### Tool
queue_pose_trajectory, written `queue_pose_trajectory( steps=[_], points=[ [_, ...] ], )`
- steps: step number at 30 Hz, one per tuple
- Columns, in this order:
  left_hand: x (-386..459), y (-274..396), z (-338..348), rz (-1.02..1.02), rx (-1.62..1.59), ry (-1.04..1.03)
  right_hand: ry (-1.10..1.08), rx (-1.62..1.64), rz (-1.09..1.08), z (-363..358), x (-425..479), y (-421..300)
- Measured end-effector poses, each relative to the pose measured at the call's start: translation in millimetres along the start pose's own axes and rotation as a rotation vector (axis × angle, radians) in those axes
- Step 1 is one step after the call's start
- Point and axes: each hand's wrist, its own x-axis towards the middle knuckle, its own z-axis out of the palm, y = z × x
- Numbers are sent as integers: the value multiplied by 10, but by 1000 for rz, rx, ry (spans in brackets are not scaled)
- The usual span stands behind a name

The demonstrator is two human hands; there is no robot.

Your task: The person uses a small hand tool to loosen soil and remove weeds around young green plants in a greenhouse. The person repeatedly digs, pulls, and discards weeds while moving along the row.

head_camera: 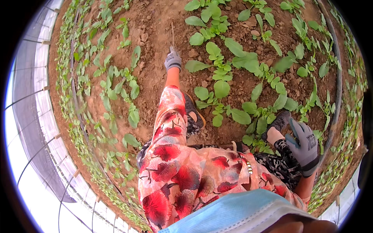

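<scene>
My left hand, in a grey work glove, reaches forward over the bare soil strip between plant rows. It is shut on a thin brownish stick-like rod that points away from me; its far end rests at or just above the ground, and what kind of tool it is cannot be told. My right hand, gloved the same way, hangs beside my right shin and shoe, its thumb and fingers apart and nothing visible in it. Leafy green seedlings grow in the brown soil between my hands.
A dark irrigation hose runs along the bed on the right. Another dark line runs through the plants on the left. My left shoe stands at the row's edge. The greenhouse's plastic wall curves along the left.
</scene>
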Motion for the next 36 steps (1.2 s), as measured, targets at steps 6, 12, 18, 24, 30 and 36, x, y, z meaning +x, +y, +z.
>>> queue_pose_trajectory(
  steps=[6,12,18,24,30,36],
  points=[
    [-593,-145,123,-49,-29,-76,51,75,-12,48,-220,109],
    [-1334,-179,215,-107,-25,-108,157,55,-146,27,-350,90],
    [-2143,-326,332,-145,-57,-93,229,-1,-245,57,-552,162],
    [-2776,-295,563,-138,-109,-144,222,51,-259,84,-634,178],
    [-3313,-120,508,-195,-93,-256,219,107,-254,164,-680,240],
    [-3047,-446,699,-340,-583,-248,201,60,-195,281,-628,411]
  ],
)
